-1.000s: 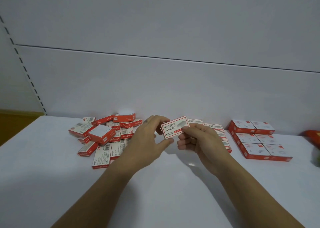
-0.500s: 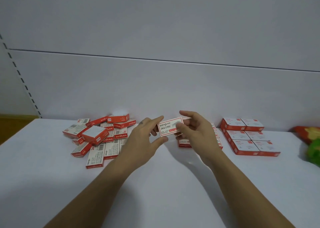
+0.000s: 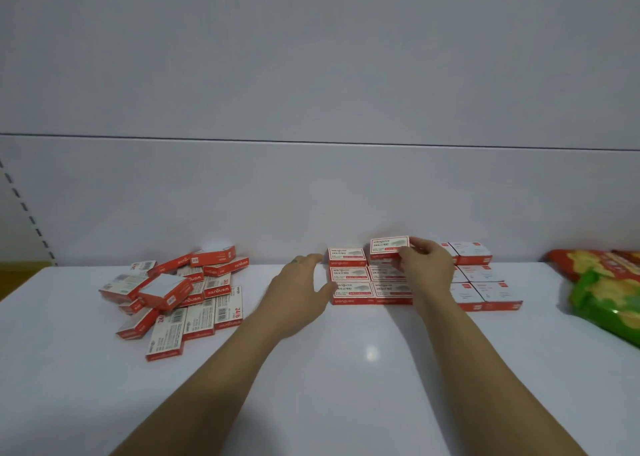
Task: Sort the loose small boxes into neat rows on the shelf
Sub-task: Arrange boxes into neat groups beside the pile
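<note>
Head view: right fingers (image 3: 424,247) around raised box (image 3: 389,246), rows (image 3: 348,273) beneath half-hidden; left fingers (image 3: 306,260) loose, empty, beside rows

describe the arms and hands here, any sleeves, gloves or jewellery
Both forearms are bare: the left arm and right arm show no sleeves in view. The left hand and right hand wear no gloves, and no watch, bracelet or ring shows. A small dark mark sits near a knuckle of the left hand, too small to identify.
</note>
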Motion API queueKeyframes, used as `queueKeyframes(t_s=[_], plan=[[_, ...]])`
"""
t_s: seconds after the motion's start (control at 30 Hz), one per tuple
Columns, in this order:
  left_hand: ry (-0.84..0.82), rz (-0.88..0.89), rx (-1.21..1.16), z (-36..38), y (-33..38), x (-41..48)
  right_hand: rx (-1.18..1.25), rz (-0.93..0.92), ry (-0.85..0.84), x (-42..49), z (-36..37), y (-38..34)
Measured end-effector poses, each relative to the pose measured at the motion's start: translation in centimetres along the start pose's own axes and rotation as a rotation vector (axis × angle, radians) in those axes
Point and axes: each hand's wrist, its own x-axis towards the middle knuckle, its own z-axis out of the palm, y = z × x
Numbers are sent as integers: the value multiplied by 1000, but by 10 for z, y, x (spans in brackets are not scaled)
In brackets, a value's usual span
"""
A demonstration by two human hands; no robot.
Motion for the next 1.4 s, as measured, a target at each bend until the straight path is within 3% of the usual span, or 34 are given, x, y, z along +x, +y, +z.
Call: queueKeyframes(t_s=[0.13, 0.27, 0.57, 1.4], plan=[[40, -45, -24, 21, 5, 14, -175, -101, 23, 1, 3, 5], [40, 19, 89, 36, -2, 19, -351, -212, 41, 2, 3, 7], [6, 41, 29, 37, -7, 25, -775, -326, -43, 3, 12, 16], [-67, 65, 123, 35, -9, 23, -863, -386, -318, -8, -3, 1]])
